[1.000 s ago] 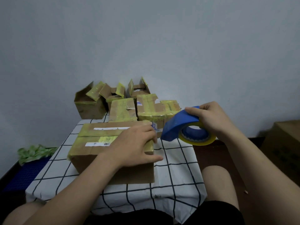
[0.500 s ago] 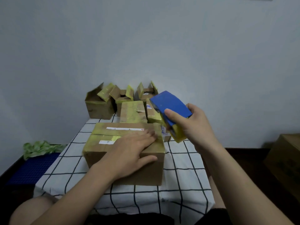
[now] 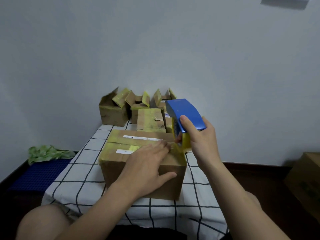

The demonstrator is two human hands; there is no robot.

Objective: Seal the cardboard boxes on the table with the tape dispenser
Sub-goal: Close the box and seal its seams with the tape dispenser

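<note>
One rear box mostly behind tape dispenser

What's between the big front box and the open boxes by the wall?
A smaller closed box, behind the big box and before the open boxes, in the head view.

A large brown cardboard box sits closed on the checked surface. Its top is banded with yellowish tape and bears two white labels. The left grip lies flat on its top near the right end. The blue plastic tape dispenser, loaded with a yellow roll, is held upright by the right grip at the box's far right corner, the roll touching the top edge. Behind stand three small open cardboard boxes with raised flaps, and a small taped-shut cardboard box in front of them.
</note>
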